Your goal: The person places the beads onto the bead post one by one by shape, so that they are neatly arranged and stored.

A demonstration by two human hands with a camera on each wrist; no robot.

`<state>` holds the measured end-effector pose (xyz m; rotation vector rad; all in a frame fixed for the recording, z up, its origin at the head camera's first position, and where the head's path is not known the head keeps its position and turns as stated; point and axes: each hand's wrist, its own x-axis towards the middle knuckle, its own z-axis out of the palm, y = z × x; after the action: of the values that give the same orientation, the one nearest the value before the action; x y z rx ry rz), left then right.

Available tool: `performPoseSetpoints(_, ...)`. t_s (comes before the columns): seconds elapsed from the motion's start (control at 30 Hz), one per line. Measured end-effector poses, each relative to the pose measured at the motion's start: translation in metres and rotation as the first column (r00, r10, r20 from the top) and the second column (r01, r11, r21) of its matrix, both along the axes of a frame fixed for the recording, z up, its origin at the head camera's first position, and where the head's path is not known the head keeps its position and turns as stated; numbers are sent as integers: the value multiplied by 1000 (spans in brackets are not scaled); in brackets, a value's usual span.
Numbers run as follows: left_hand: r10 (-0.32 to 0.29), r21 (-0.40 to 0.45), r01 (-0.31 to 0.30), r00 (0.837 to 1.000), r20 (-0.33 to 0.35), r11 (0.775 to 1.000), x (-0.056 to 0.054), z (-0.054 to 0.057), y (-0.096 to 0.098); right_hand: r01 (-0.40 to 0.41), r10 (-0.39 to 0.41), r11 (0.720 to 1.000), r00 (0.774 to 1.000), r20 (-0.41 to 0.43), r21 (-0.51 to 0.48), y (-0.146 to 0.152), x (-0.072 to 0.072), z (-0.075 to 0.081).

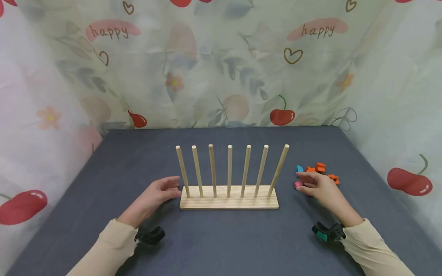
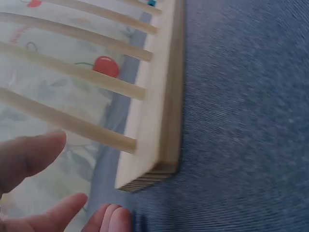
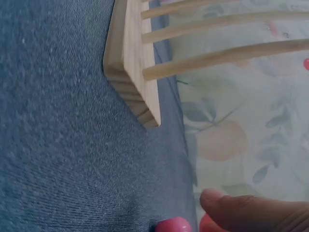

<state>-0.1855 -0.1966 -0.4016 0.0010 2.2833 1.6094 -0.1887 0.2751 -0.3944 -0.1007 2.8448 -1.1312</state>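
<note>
A pale wooden base [image 1: 228, 205] carries a row of several upright wooden pegs [image 1: 229, 172], all bare. My left hand [image 1: 159, 193] is beside the base's left end with loosely bent fingers and nothing in them; in the left wrist view a gap shows between its fingertips [image 2: 120, 220] and the wood. My right hand [image 1: 322, 188] hovers at the small coloured pieces to the right, thumb and fingers apart. Just by its fingertips lies a pink rounded piece [image 1: 298, 185], seen also as a pink piece [image 3: 173, 225] in the right wrist view. Whether they touch, I cannot tell.
Behind my right hand lie orange pieces [image 1: 320, 167] and a blue piece [image 1: 299, 168], partly hidden by it. A dark grey cloth [image 1: 228, 241] covers the table. Printed curtains [image 1: 214, 76] hang at the back and both sides.
</note>
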Motion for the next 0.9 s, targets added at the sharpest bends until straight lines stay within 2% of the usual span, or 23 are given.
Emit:
performPoseSetpoints(0.23, -101, 5, 101, 995, 12, 995, -4, -8, 0, -19, 19, 999, 1000, 24, 30, 0, -8, -5)
performPoseSetpoints(0.43, -138, -45, 138, 990, 4, 989, -3, -9, 4, -46, 46, 995, 999, 2, 83, -3, -9, -9)
performPoseSetpoints(0.63, -185, -104, 179, 982, -48, 978, -6, -11, 8, -56, 61, 989, 998, -29, 140, -5, -11, -10)
performPoseSetpoints(0.9, -176, -266, 152, 982, -69, 952, -9, -13, 14, -79, 92, 980, 994, -61, 183, -5, -15, -13)
